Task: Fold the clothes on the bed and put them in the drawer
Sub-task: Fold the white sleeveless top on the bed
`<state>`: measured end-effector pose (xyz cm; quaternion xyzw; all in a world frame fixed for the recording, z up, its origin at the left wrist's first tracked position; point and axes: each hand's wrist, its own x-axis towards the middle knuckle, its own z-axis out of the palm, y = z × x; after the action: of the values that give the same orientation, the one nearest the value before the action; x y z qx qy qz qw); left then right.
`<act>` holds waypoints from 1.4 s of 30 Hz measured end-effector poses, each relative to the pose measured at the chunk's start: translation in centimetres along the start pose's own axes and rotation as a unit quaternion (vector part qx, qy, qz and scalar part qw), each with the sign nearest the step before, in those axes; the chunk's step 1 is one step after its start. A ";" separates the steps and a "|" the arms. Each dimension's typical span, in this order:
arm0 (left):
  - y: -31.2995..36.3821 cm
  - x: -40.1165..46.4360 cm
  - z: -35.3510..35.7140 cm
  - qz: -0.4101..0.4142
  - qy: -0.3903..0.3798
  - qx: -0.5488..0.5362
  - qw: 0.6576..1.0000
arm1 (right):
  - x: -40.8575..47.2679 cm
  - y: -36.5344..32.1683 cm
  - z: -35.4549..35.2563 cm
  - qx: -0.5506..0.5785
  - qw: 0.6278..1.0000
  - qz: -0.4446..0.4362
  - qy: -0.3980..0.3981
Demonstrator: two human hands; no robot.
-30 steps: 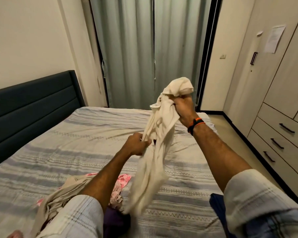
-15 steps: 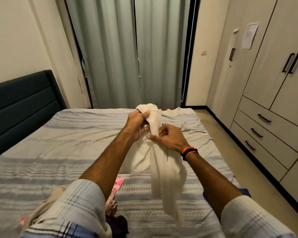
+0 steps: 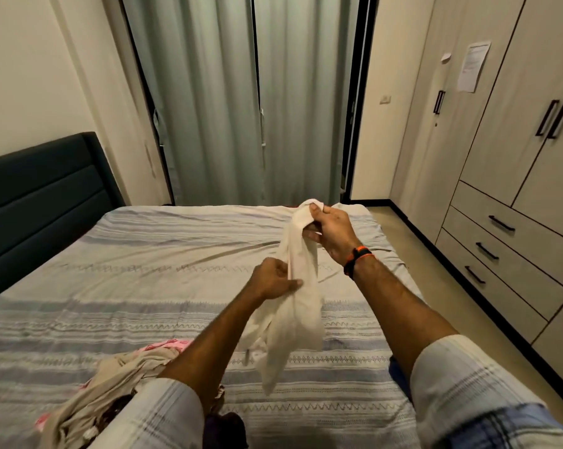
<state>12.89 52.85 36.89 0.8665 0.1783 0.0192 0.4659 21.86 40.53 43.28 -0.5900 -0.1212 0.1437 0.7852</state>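
The person is sorting out a cream garment [image 3: 298, 306] above the bed [image 3: 150, 273] before folding — by the look of it, the next move needs an edge found and the cloth spread flat. The right hand [image 3: 330, 230] is gripping its top end in curled fingers, while the left hand [image 3: 273, 280] is pinching it lower down — the rest is hanging bunched.

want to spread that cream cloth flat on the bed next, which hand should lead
Probably the left hand: it grips the cloth mid-length, low over the bed. The right hand holds the top end higher and farther out.
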 end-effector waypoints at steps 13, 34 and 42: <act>4.7 1.1 -3.0 -0.031 0.029 -0.400 0.916 | -1.7 2.5 -2.6 -0.365 0.924 0.039 -0.110; 0.5 -0.3 0.6 0.052 0.057 -0.075 0.994 | 0.2 3.3 -0.4 -0.048 0.990 0.119 0.054; 0.0 0.7 -0.6 0.155 0.269 -0.060 0.949 | 0.7 2.9 -1.1 -0.162 0.979 0.078 0.101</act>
<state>13.44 53.54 37.14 0.8165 0.1589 0.3341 0.4433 22.67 40.55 40.16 -0.7284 -0.0166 0.1225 0.6739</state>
